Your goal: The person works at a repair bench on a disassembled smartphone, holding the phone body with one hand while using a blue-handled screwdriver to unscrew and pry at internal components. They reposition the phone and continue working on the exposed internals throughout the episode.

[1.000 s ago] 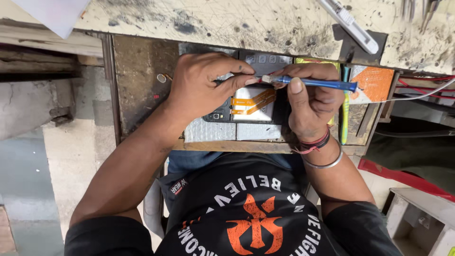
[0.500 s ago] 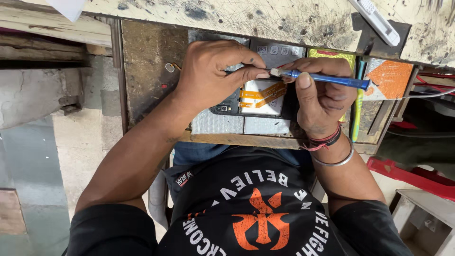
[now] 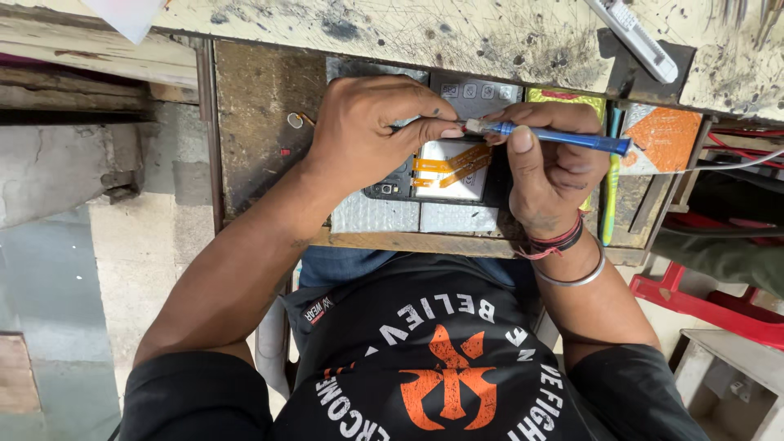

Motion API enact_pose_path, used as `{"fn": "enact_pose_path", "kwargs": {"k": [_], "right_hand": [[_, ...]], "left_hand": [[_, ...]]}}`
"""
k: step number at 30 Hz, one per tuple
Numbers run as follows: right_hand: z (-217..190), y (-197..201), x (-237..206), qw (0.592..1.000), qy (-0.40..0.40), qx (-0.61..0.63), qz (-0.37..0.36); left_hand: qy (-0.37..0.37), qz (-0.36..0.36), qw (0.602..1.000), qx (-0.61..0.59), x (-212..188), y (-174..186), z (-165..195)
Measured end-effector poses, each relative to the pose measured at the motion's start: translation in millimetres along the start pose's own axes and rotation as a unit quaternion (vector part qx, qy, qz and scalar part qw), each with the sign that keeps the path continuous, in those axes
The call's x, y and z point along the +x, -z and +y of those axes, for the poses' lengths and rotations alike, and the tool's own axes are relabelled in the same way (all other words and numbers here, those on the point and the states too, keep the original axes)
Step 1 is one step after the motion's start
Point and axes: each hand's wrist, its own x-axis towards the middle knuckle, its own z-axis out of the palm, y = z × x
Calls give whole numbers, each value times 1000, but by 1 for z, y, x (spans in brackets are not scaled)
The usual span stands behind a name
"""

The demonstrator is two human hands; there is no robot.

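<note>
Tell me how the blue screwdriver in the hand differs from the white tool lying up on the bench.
The blue screwdriver is slim and round, gripped in the right hand; the white tool is flatter and wider, lying untouched. The screwdriver lies nearly level over the opened phone; the white tool lies slanted on the scratched benchtop. Both are long and narrow.

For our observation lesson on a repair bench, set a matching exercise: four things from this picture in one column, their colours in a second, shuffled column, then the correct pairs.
Things:
1. screwdriver handle in the right hand
2. ribbon cables on the opened phone under the left hand
3. bangle on the right wrist
4. stool on the floor

Colours:
A. red
B. silver
C. blue
D. orange

Pairs: 1-C, 2-D, 3-B, 4-A
</note>
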Motion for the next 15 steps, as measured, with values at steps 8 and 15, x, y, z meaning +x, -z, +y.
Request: {"fn": "enact_pose_path", "kwargs": {"k": [8,15], "right_hand": [[2,-2,0,1000,1,-7,-14],[3,-1,0,1000,-2,-12,-13]], "left_hand": [[5,-5,1000,-6,1,1,0],[4,-5,1000,-6,0,-1,-3]]}}
